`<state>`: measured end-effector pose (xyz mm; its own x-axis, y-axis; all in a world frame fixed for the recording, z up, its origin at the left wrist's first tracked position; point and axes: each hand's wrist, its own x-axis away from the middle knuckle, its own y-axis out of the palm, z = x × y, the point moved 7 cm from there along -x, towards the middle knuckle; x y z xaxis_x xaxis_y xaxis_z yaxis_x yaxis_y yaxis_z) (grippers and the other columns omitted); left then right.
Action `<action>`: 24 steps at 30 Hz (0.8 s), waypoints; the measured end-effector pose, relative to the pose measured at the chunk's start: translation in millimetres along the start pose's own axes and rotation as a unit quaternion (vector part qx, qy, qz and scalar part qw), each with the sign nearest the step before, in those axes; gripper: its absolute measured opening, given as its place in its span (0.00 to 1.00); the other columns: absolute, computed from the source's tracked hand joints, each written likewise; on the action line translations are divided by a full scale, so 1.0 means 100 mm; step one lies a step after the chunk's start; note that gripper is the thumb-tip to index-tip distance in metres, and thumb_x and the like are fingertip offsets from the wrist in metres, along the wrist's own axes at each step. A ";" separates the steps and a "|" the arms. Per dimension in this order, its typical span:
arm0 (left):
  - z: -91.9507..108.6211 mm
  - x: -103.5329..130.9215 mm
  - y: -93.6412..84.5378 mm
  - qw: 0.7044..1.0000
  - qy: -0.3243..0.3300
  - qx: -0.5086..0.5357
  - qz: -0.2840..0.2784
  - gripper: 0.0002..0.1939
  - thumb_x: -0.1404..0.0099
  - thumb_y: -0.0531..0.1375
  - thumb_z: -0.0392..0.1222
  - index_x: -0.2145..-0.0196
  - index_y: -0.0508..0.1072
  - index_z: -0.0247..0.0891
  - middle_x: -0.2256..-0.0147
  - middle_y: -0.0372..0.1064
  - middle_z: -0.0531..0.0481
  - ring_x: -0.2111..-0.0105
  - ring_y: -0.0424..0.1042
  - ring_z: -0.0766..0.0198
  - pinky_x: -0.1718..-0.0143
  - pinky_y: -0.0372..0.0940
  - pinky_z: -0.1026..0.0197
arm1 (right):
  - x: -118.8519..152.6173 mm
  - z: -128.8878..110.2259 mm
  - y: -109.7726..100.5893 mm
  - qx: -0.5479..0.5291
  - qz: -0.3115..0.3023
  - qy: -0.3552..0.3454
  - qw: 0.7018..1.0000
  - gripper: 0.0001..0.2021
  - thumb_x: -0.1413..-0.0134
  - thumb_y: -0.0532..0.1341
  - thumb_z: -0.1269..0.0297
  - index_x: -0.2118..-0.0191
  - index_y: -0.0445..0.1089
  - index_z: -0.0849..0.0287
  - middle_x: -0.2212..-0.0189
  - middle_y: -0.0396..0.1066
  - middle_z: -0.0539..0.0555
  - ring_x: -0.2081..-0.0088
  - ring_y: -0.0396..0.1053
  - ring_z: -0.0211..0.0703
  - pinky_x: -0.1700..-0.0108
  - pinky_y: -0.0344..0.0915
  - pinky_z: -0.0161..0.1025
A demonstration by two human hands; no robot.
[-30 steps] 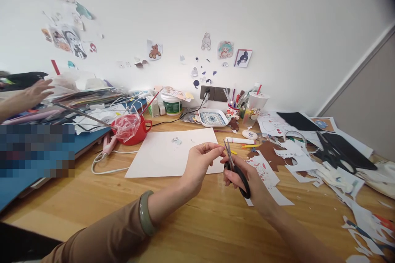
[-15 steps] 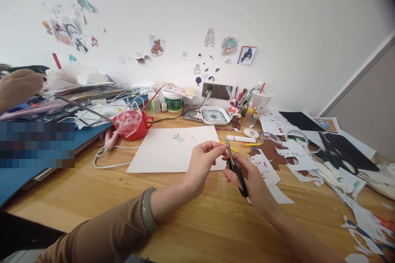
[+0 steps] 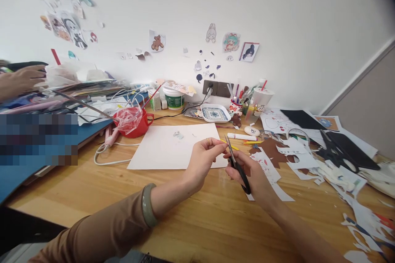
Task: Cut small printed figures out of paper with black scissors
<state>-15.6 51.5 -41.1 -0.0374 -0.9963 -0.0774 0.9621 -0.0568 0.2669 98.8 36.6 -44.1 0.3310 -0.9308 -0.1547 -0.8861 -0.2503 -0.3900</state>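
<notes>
The left hand (image 3: 202, 158), thumb and fingers pinched shut, meets the blades of black-handled metal scissors (image 3: 231, 151); anything between its fingertips is too small to make out. The right hand (image 3: 249, 170) is closed around the scissors' handle. The scissors are held between the two hands, blades pointing up and away, by the right edge of a large white paper sheet (image 3: 160, 148) on a pale wooden table (image 3: 185, 222). On the sheet is a small blue-grey figure (image 3: 178, 134). Right of the sheet are a white marker (image 3: 243, 136) and brown paper scraps (image 3: 271, 153). Beyond it sits a square blue-and-white dish (image 3: 216, 113); to its left, a red mug (image 3: 135, 126). Far left of the sheet, another person's hand (image 3: 23, 81) reaches in.
</notes>
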 end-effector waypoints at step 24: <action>-0.03 -0.02 0.00 1.000 -0.005 0.002 -0.009 0.08 0.48 0.59 0.43 0.78 0.68 0.36 0.78 0.65 0.55 0.78 0.58 0.72 0.75 0.51 0.66 | -0.02 0.07 0.00 -0.047 -0.016 0.020 0.999 0.10 0.52 0.60 0.63 0.62 0.62 0.56 0.77 0.56 0.45 0.76 0.54 0.33 0.73 0.52 0.33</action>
<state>-15.1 54.0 -44.1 -0.0581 -0.9957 -0.0723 0.9601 -0.0755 0.2692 100.4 40.3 -50.4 0.3474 -0.9317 -0.1057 -0.9027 -0.3018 -0.3067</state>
